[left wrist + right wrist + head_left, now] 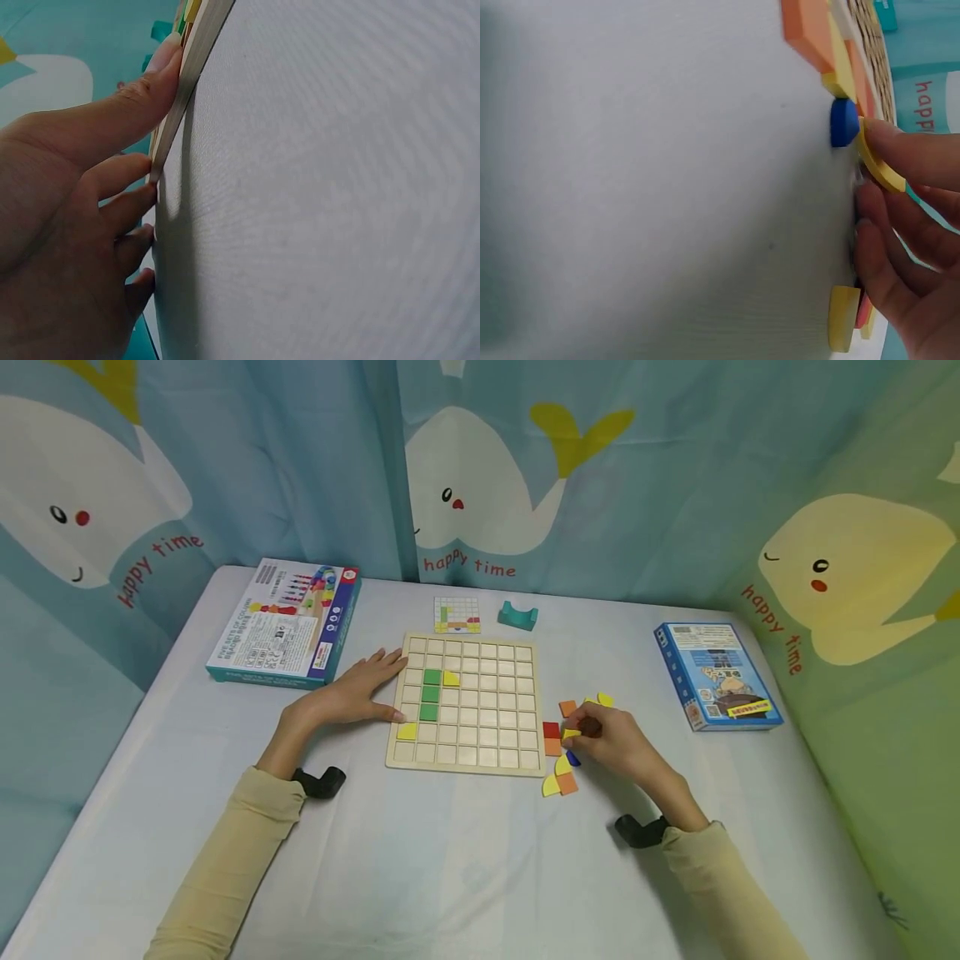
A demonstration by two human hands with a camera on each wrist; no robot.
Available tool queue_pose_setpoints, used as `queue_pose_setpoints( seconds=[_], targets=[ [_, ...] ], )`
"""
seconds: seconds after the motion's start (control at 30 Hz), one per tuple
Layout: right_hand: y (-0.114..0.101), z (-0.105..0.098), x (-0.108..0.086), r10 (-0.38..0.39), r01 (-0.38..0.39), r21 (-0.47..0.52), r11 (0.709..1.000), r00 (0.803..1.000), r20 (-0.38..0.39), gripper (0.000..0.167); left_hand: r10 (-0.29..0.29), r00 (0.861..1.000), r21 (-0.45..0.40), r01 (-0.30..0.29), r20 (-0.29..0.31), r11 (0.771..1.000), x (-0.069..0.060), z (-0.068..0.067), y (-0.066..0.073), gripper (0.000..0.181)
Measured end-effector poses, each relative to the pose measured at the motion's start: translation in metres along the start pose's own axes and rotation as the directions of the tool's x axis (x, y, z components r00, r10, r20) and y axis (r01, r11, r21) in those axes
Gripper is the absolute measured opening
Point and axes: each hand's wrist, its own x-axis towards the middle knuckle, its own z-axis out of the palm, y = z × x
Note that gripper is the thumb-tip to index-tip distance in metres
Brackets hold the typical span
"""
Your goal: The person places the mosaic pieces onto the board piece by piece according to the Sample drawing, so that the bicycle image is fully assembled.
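Observation:
A wooden grid board (480,771) lies on the table with green squares (430,693) and yellow quarter-circle pieces (407,731) in some cells. At its left edge my left hand (358,689) is spread, the thumb on the rim and the fingers along the side. Right of the board, my right hand (611,742) pinches a yellow quarter-circle piece (881,166) between thumb and fingers. Around that hand lie a red piece (551,730), orange squares (567,783), a blue piece (844,124) and other yellow pieces (562,766). Some pieces are partly hidden by the hand.
Behind the board are a small pattern card (457,615) and a teal holder (517,616). A large game box (285,622) lies at the back left, a blue box (717,677) at the right. A whale-printed curtain (660,527) stands behind the table.

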Motion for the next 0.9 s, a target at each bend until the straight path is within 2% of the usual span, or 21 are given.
queue_pose_setpoints(
  seconds=[0.23, 0.33, 0.5, 0.67, 0.9],
  targets=[
    [-0.003, 0.0, 0.002, -0.037, 0.039, 0.042, 0.998, 0.998, -0.044, 0.016, 0.015, 1.0, -0.003, -0.015, -0.006, 1.0, -0.001, -0.002, -0.001, 0.1],
    [-0.007, 0.002, 0.004, -0.048, 0.053, 0.125, 0.991, 0.998, -0.044, 0.016, 0.016, 1.0, -0.009, -0.016, -0.003, 1.0, -0.001, -0.002, -0.001, 0.099],
    [-0.015, 0.007, 0.011, -0.039, 0.04, 0.268, 0.963, 0.999, -0.008, 0.016, 0.013, 1.0, -0.015, -0.013, -0.004, 1.0, -0.001, -0.001, 0.0, 0.098],
    [-0.027, 0.013, 0.02, -0.042, 0.038, 0.297, 0.954, 0.999, 0.006, 0.017, 0.015, 1.0, -0.021, -0.015, -0.006, 1.0, -0.001, 0.0, -0.001, 0.098],
    [-0.04, 0.024, 0.035, -0.128, 0.121, 0.301, 0.946, 0.992, 0.004, 0.026, 0.013, 1.0, -0.023, -0.013, -0.007, 1.0, -0.001, 0.0, -0.001, 0.098]
  ],
)
